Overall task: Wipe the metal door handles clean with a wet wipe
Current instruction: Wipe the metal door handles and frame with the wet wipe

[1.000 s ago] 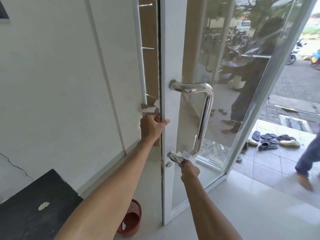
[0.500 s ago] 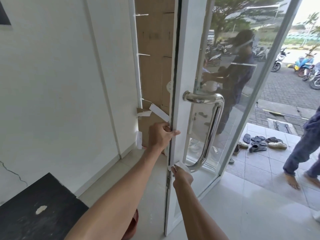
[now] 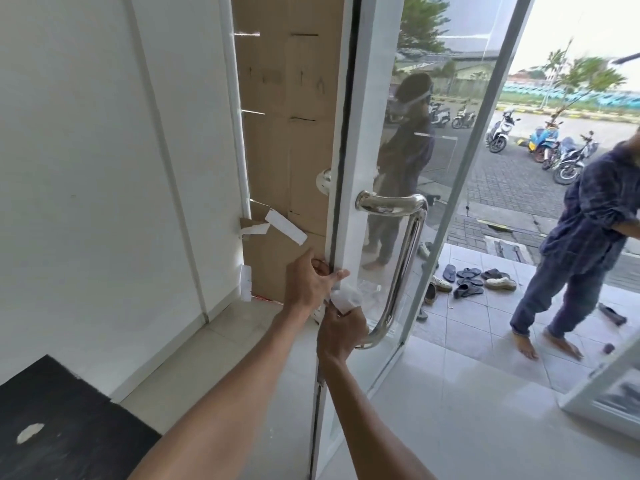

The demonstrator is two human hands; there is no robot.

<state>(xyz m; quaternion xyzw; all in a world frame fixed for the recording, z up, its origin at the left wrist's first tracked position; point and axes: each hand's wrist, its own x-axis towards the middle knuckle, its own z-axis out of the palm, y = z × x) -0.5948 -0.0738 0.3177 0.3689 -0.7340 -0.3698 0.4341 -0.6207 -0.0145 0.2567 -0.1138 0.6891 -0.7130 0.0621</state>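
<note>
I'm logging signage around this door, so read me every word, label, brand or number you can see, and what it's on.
No text here can be read.
Cardboard behind the door: dark marks, too blurred to read.
Motorbikes parked outside: any plates or brand names are too small to read.
White tape strip on the cardboard: no writing shows.

my left hand [image 3: 311, 282] is on the edge of the door [image 3: 349, 168], my right hand [image 3: 341, 332] just below it, the wet wipe [image 3: 346, 299] between them. the pull handle [image 3: 405, 265] sits right of both. cardboard [image 3: 287, 133] stands behind the door, the wall [image 3: 104, 168] left of it. sandals [image 3: 471, 280] lie beyond the glass, a person [image 3: 581, 237] to their right.
</note>
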